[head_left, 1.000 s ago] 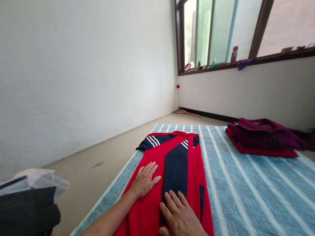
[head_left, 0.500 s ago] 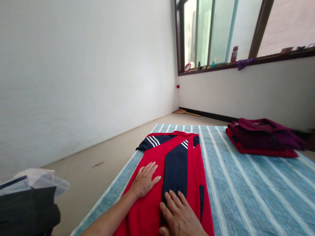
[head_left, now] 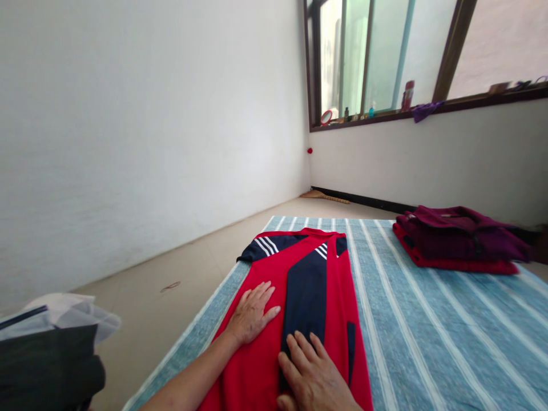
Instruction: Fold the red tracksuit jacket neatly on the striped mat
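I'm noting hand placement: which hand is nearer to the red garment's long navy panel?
Right. The right hand rests partly on the navy panel; the left hand lies on the red fabric to the panel's left, thumb just short of it.

A bare lane of striped sheet [head_left: 411,325] reaches the far edge between a red-and-navy jacket [head_left: 306,285] near the left edge and folded clothes [head_left: 458,240] at right.

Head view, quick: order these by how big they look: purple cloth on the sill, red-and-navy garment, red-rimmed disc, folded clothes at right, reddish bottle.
1. Red-and-navy garment
2. Folded clothes
3. Purple cloth and reddish bottle: too alike to rank
4. Red-rimmed disc
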The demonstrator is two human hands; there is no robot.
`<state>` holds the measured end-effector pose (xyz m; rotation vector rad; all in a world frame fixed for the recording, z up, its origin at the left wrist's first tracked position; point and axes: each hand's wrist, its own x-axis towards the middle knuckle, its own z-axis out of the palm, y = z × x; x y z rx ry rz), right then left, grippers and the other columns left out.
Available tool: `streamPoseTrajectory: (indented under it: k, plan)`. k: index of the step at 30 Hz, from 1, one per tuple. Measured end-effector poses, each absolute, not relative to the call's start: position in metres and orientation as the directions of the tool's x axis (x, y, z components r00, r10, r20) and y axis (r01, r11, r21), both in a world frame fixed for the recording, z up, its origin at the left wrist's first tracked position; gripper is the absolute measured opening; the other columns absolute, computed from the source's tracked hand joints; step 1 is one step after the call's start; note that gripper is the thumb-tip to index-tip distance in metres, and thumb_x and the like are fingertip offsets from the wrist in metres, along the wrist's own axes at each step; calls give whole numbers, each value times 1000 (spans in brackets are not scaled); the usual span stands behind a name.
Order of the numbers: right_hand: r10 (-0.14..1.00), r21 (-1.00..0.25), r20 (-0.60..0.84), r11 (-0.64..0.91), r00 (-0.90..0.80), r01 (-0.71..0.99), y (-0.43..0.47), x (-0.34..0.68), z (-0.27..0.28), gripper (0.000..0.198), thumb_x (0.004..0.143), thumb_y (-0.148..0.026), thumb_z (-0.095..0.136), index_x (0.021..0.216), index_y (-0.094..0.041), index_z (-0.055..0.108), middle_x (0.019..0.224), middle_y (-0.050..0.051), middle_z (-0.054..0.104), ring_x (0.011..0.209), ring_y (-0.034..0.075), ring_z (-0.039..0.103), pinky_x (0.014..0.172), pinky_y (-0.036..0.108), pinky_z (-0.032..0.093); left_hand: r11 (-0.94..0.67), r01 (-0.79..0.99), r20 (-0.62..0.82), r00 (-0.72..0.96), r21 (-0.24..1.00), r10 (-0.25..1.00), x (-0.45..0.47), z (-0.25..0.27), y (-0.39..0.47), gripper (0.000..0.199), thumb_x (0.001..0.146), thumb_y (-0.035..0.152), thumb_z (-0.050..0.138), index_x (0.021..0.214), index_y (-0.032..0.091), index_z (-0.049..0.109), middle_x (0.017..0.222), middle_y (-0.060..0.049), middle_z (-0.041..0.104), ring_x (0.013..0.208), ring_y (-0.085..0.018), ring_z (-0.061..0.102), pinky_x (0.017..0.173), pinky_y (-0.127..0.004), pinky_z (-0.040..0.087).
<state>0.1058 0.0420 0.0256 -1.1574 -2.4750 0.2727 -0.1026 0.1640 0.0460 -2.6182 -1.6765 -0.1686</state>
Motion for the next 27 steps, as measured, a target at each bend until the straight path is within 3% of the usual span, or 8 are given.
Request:
streamPoseTrajectory:
  k: [27]
  plan:
    - [772,-380,233,633,-592,675,44,106,30,59,91,-58,38,137,-21,45,144,15,38,133,33,31,108,54,25,-414,910,98,411,8,906,-102,46,164,57,91,55,34,137,23,42,147,-8,38,136,-24,32,110,-47,24]
